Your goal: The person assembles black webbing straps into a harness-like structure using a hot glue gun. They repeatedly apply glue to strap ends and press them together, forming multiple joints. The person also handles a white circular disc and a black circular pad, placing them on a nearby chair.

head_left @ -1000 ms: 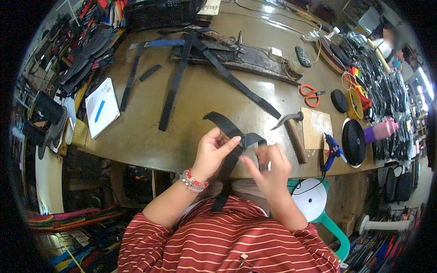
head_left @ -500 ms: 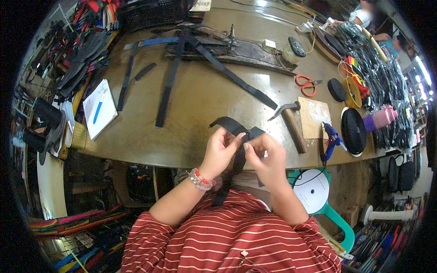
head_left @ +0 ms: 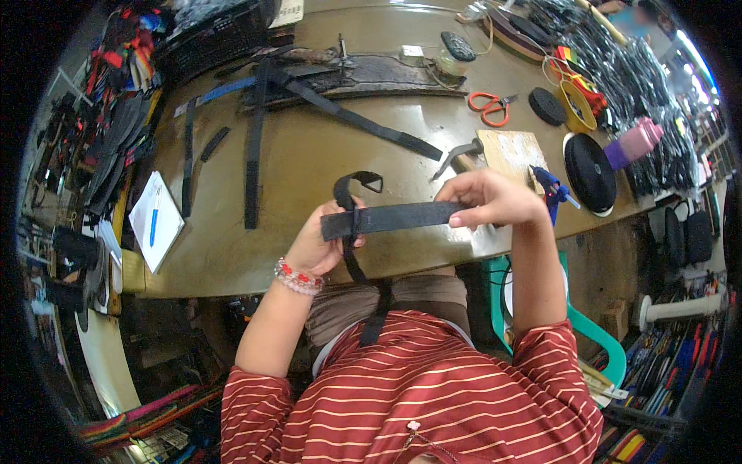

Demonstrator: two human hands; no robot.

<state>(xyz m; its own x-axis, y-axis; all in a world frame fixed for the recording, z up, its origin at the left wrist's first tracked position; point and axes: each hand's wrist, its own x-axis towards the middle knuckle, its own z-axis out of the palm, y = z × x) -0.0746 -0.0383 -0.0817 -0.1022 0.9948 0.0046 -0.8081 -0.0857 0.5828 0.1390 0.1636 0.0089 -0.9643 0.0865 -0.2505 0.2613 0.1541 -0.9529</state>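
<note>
Workbench [head_left: 309, 155] is carrying straps and tools; left hand [head_left: 321, 243] and right hand [head_left: 491, 199] are pinching strap [head_left: 394, 218] ends, stretching it flat at bench's 6 o'clock edge, hammer [head_left: 460, 155] at 1 o'clock

white paper tag [head_left: 289, 11], table's far edge

A broad olive-brown table [head_left: 309, 155] with a curved near edge fills the middle. A green plastic chair [head_left: 595, 340] stands below its near right corner. Dark racks [head_left: 108, 147] crowded with straps and tools flank the left edge, and hanging black cords [head_left: 657, 85] line the right. Bright light, perhaps a window, glares at the far right corner.
</note>
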